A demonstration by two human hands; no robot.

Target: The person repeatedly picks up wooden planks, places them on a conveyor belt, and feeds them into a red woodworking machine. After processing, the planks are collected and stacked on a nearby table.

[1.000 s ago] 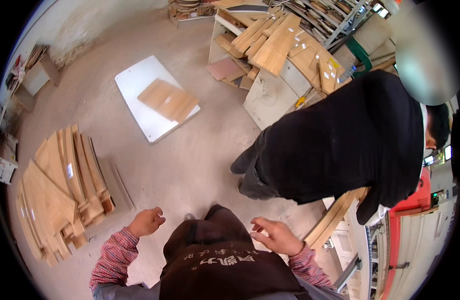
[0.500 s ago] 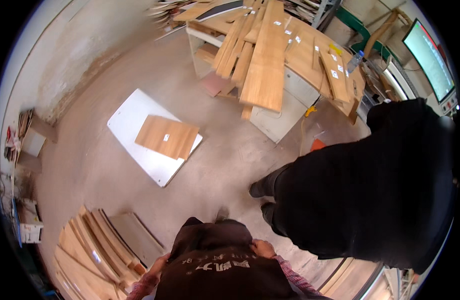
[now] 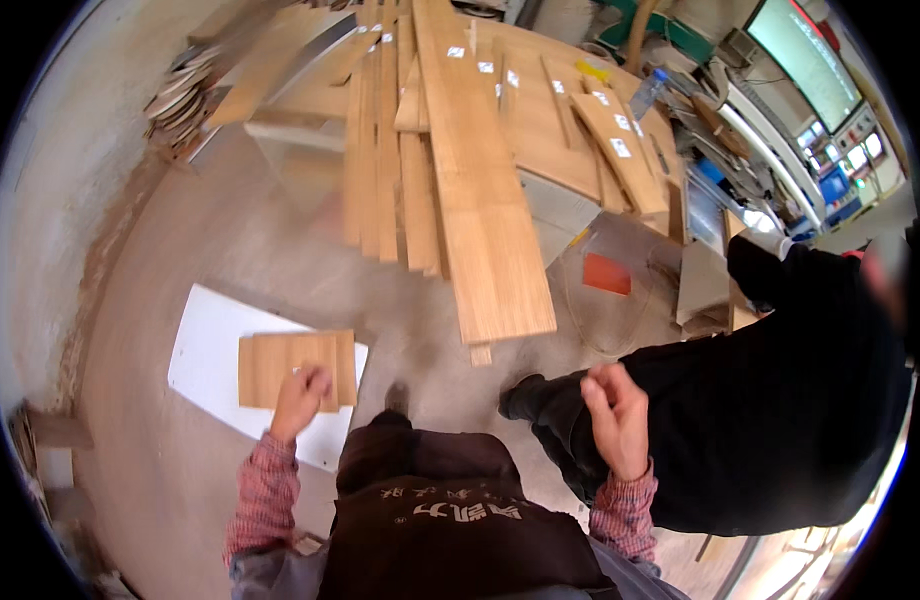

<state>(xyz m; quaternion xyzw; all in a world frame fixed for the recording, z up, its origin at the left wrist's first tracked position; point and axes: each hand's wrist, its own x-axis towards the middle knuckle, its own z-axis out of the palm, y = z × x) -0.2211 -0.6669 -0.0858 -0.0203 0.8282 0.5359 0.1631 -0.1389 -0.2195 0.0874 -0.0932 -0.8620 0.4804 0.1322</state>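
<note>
My left hand (image 3: pixel 302 402) is raised in front of me, fingers curled in and slightly blurred, with nothing visible in them. Behind it, lower down, a wood-grain board (image 3: pixel 263 372) lies on a white panel (image 3: pixel 202 345) on the floor. My right hand (image 3: pixel 620 420) is also up, loosely closed with no object showing, beside a co-worker's dark clothing. Nearest ahead of the hands is a long wide wooden plank (image 3: pixel 492 240), whose end juts over the edge of a worktable (image 3: pixel 540 145). Narrower planks (image 3: pixel 380 170) lie alongside it.
A co-worker in black (image 3: pixel 770 410) stands close on my right. Shorter labelled boards (image 3: pixel 620 150) and a plastic bottle (image 3: pixel 648 92) sit on the table's right part, near a screen (image 3: pixel 805 62). Stacked offcuts (image 3: pixel 185 100) stand by the left wall. An orange-red piece (image 3: pixel 607 273) is below the table.
Both my hands have risen from beside my apron to in front of me. The worktable and planks appear nearer, and the white panel with its board now sits lower at my left.
</note>
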